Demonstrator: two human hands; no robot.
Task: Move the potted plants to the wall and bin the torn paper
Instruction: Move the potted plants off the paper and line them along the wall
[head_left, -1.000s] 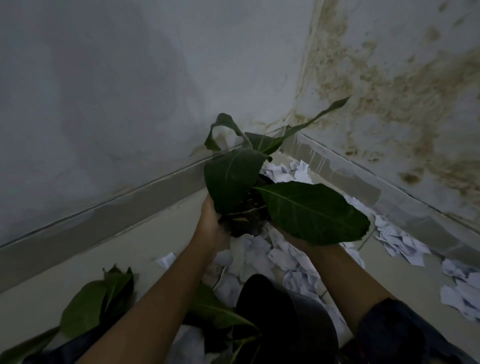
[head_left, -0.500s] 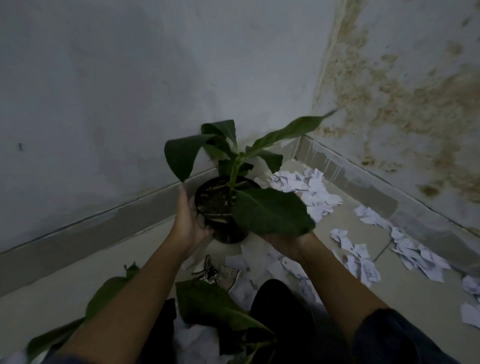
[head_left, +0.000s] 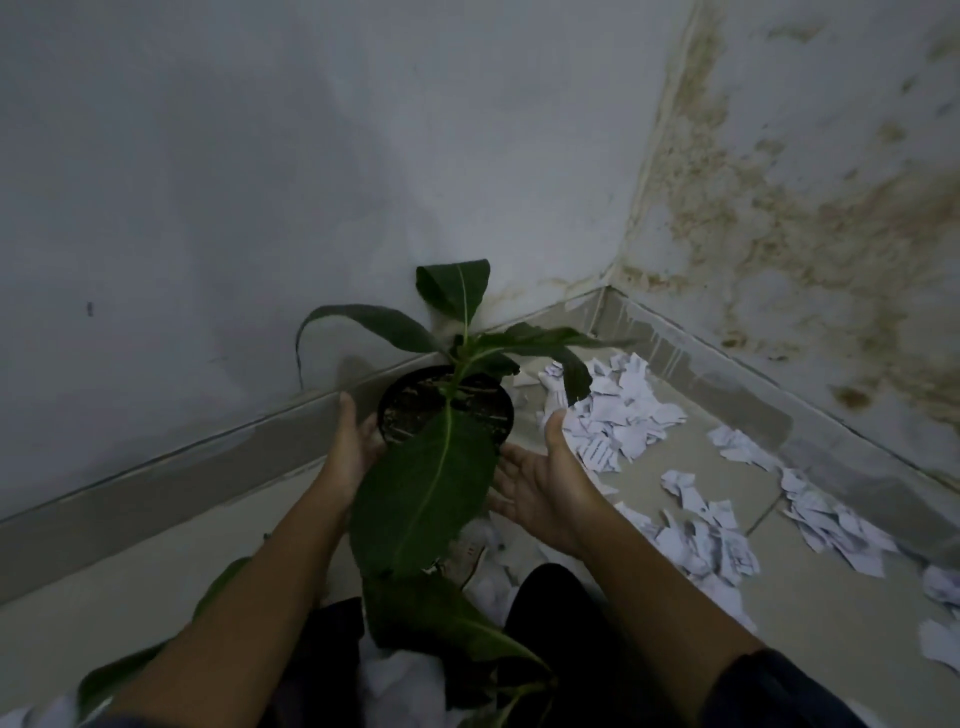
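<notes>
A potted plant in a black pot (head_left: 402, 410), with broad green leaves, sits low beside the grey skirting of the left wall (head_left: 260, 182). I cannot tell if it rests on the floor. My left hand (head_left: 353, 447) cups the pot's left side. My right hand (head_left: 545, 488) is spread palm up just right of the pot, its fingertips hidden under a big leaf. Torn white paper (head_left: 618, 415) lies heaped in the corner, and more torn paper (head_left: 711, 540) trails along the right wall.
Leaves of a second plant (head_left: 441, 618) and a dark pot-like shape (head_left: 561, 623) lie close to me at the bottom. Another plant's leaf (head_left: 119, 680) shows at bottom left. The right wall (head_left: 805, 208) is stained brown. Bare tile runs along the left skirting.
The plant has moved away from me and down toward the left wall's skirting. My right hand has come off the pot and spread.
</notes>
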